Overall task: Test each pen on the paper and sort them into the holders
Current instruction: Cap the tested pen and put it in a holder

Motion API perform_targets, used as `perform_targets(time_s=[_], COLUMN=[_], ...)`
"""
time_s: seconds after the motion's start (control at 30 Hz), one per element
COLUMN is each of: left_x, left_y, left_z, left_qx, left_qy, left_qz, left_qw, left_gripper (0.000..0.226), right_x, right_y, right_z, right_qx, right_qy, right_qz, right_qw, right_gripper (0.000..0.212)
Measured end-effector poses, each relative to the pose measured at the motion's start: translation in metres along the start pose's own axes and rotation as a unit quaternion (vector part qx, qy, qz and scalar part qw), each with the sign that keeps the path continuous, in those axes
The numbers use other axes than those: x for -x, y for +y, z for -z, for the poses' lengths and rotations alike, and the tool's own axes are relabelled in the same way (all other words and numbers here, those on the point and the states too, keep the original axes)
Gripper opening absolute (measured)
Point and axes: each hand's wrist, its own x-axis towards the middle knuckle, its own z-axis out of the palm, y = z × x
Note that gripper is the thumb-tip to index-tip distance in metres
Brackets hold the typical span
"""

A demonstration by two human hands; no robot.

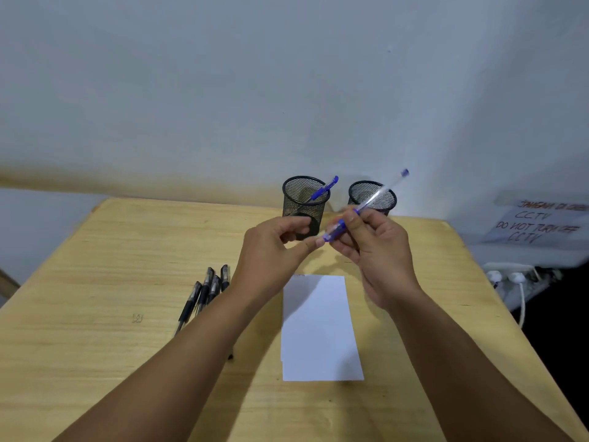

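Head view shows the sorting barely begun: 1 blue pen (324, 188) leans in the left holder (305, 204), while the right holder (373, 197) looks empty. About 4 black pens (204, 291) lie untested, left of the paper (320, 330), which bears a faint mark at its far edge. Above the paper, the right hand (376, 247) pinches a clear, blue-ended pen (366, 204), and the left hand (277, 240) pinches its blue cap (333, 232).

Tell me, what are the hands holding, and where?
The right hand grips a blue pen near its lower end; the left hand pinches its blue cap.
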Motion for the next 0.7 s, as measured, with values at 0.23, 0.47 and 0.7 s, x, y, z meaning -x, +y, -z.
perform_targets(time_s=[0.23, 0.47, 0.7], left_x=[-0.033, -0.059, -0.063], left_y=[-0.040, -0.056, -0.055], left_z=[-0.002, -0.019, -0.025], left_qx=[-0.035, -0.056, -0.043], left_qy=[0.035, 0.024, 0.052], left_qz=[0.108, 0.129, 0.111], left_qw=[0.993, 0.990, 0.992], left_gripper=[0.075, 0.079, 0.035], right_x=[-0.042, -0.082, -0.101], right_y=[-0.020, -0.033, -0.020], right_z=[0.019, 0.006, -0.019], right_qx=[0.386, 0.546, 0.638], right_qy=[0.034, -0.008, -0.091], right_qz=[0.106, 0.174, 0.188], right_qw=[0.916, 0.820, 0.741], right_gripper=[0.010, 0.012, 0.014])
